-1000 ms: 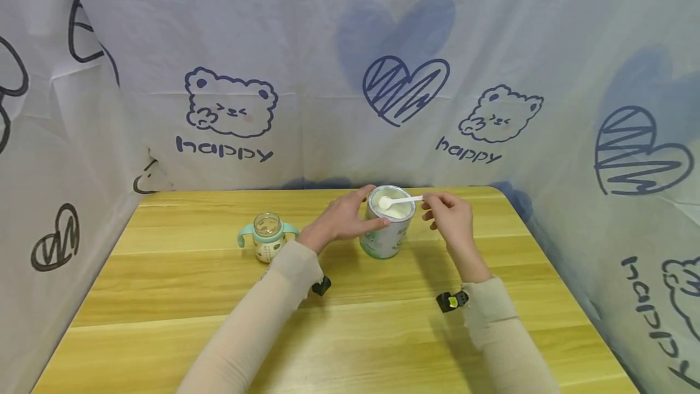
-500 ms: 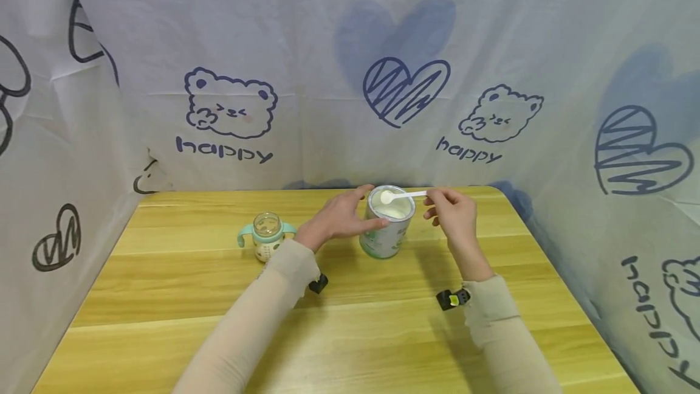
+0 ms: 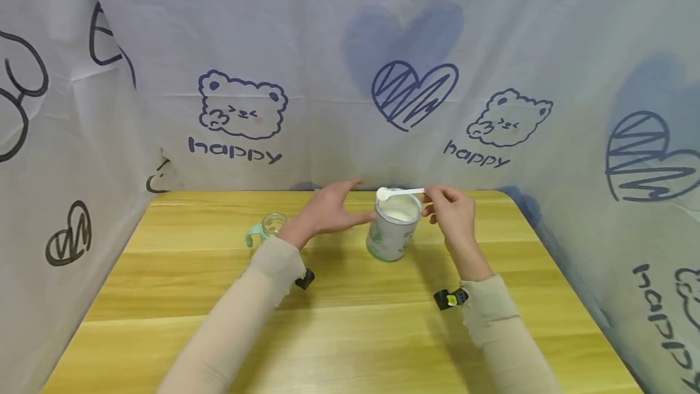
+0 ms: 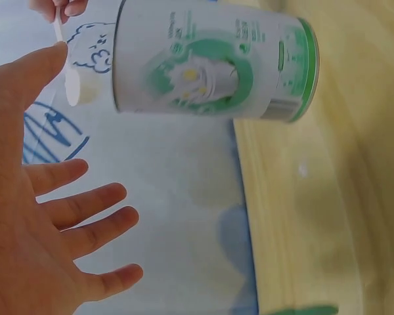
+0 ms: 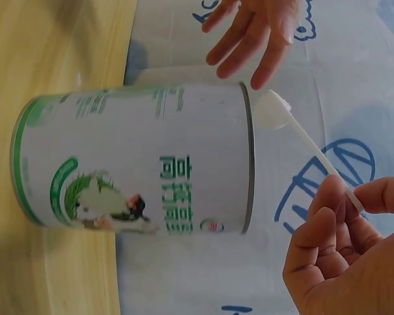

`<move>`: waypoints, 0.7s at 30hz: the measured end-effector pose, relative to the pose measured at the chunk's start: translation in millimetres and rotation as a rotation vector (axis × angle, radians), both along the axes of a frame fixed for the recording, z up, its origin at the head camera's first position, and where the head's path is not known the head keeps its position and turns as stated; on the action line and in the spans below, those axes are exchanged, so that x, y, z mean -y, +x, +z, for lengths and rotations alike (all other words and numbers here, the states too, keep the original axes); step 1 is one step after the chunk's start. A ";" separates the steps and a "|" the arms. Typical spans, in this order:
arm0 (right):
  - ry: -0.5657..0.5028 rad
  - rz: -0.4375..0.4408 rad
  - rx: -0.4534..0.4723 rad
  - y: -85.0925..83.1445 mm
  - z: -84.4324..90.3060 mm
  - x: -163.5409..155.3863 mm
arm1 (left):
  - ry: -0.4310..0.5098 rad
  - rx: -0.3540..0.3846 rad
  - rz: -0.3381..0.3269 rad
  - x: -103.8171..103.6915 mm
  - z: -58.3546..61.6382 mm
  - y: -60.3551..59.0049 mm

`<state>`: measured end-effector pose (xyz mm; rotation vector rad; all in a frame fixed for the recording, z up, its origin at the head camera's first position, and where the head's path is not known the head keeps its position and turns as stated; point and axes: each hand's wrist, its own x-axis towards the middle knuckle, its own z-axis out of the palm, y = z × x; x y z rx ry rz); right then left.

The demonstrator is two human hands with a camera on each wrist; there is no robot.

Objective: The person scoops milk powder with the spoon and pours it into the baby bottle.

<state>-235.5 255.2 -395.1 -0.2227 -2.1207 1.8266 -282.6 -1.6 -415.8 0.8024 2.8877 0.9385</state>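
Note:
My right hand pinches the handle end of a white measuring scoop between thumb and fingers. The scoop's bowl, with pale powder at its top, hangs just above the rim of a milk powder can. This can is white and green, stands upright without a lid, and has pale powder inside. Just left of it is my left hand, fingers spread, holding nothing; in the left wrist view the fingers are apart from the can. A baby bottle with mint-green handles stands uncapped, partly hidden behind my left wrist.
The wooden table reaches back to a white cloth printed with bears and hearts. More of this cloth hangs at both sides. A small black camera sits at my right wrist.
My left hand has let go of the can's rim and moved left, now covering more of the bottle. The scoop has risen from inside the can to just above its rim.

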 end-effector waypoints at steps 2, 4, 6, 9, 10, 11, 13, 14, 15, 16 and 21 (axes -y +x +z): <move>0.005 0.012 -0.002 -0.8 0.7 4.3 | -0.015 -0.012 0.015 8.0 2.1 1.7; 0.003 0.026 -0.002 -1.8 1.3 9.1 | -0.030 -0.023 0.027 16.8 4.1 3.7; 0.000 0.033 0.000 -2.5 2.0 14.3 | -0.033 -0.030 0.036 26.0 6.0 6.0; -0.010 0.052 0.002 -3.5 3.6 23.5 | -0.023 -0.022 0.050 41.2 7.8 10.0; -0.012 0.060 0.001 -3.8 4.2 26.8 | -0.020 -0.018 0.058 46.5 7.6 11.2; -0.013 0.069 -0.002 -4.0 4.7 30.1 | -0.013 -0.011 0.063 51.6 7.3 12.4; -0.017 0.090 -0.005 -4.5 5.7 36.6 | -0.010 -0.007 0.073 61.9 6.1 14.1; -0.019 0.100 -0.005 -4.8 6.1 40.0 | -0.010 -0.008 0.076 67.1 4.9 14.7; -0.020 0.109 -0.006 -5.0 6.2 43.4 | -0.013 -0.008 0.080 72.1 3.6 15.3; -0.020 0.117 -0.007 -5.5 5.8 46.4 | -0.012 -0.007 0.081 76.8 2.6 15.9; -0.020 0.145 0.001 -7.1 3.8 62.3 | -0.018 0.002 0.097 96.6 -3.6 17.9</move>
